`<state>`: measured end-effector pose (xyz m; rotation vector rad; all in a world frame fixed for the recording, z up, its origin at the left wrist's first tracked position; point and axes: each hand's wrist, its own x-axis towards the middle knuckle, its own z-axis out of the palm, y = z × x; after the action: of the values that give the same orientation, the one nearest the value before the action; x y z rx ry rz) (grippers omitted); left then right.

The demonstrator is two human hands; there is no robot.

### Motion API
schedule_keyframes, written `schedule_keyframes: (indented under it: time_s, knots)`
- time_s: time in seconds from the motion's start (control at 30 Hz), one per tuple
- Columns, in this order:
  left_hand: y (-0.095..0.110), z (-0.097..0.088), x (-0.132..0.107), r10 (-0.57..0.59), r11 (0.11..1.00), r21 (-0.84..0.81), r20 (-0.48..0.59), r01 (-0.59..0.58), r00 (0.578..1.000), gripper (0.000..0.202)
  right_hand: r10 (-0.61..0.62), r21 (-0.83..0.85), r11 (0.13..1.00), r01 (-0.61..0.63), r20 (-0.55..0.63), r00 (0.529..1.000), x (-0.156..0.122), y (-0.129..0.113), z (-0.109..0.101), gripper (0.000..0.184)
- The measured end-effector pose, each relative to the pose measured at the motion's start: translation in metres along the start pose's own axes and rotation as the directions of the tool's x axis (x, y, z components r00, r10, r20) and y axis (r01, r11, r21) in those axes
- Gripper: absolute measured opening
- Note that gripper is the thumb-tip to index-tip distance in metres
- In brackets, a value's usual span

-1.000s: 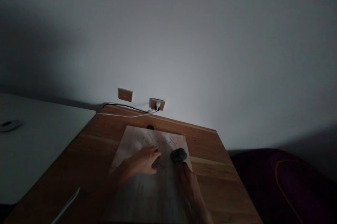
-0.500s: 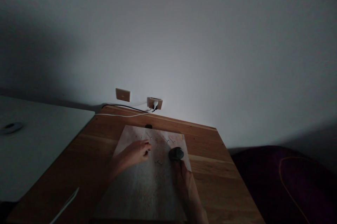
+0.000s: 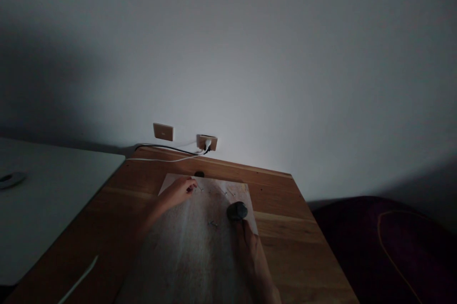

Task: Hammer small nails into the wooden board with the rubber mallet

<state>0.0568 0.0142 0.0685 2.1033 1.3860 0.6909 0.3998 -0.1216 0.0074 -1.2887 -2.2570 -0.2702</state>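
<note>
Left fingers (image 3: 191, 183): bent together, tips meeting, above the far left part of my pale board (image 3: 189, 266); whether I pinch something between them I cannot tell.
Right fingers (image 3: 246, 232): wrapped around the handle of a hammer (image 3: 237, 210), gripping it just below the head.
Lettering: a tiny mark sits in the middle of the left wall plate (image 3: 163, 132), too small for me to read.
Hammer: its dark, blunt head is just beyond my right fingers, over the right side of the board, well apart from my left fingers.
Far nails (image 3: 200, 188): thin and grey; one is just right of my left fingertips, others farther right, beyond the hammer head.
Near nails (image 3: 213, 223): close together mid-board, between my two hands.
Table (image 3: 285, 247): brown wood, under the board; a white strip (image 3: 79, 278) lies to the left.
Socket (image 3: 213, 143): on the wall (image 3: 250, 56), with a white plug (image 3: 208, 143) in it and cables (image 3: 160, 160) running left.
</note>
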Motion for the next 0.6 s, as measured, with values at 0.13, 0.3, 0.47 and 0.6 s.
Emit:
schedule_keyframes:
  time_s: [0.13,0.3,0.47,0.6]
  knots:
    - [-0.002,0.003,0.002,0.002,0.999,-0.035,-0.012,-0.002,1.000,0.028,-0.015,-0.023,1.000,0.015,0.016,1.000,0.001,0.000,-0.004,0.063]
    - [-0.005,0.005,0.004,0.011,0.993,-0.120,-0.040,-0.016,0.999,0.031,-0.011,-0.051,0.999,0.013,0.028,1.000,0.002,0.001,0.000,0.061]
    - [-0.007,0.009,0.005,0.010,0.990,-0.138,-0.028,-0.014,1.000,0.032,-0.047,-0.129,0.991,0.041,-0.039,0.998,0.002,-0.001,0.007,0.067]
    - [-0.008,0.013,0.005,0.003,0.988,-0.155,-0.031,-0.008,1.000,0.030,-0.065,-0.147,0.988,0.055,-0.063,0.996,-0.003,-0.001,0.012,0.072]
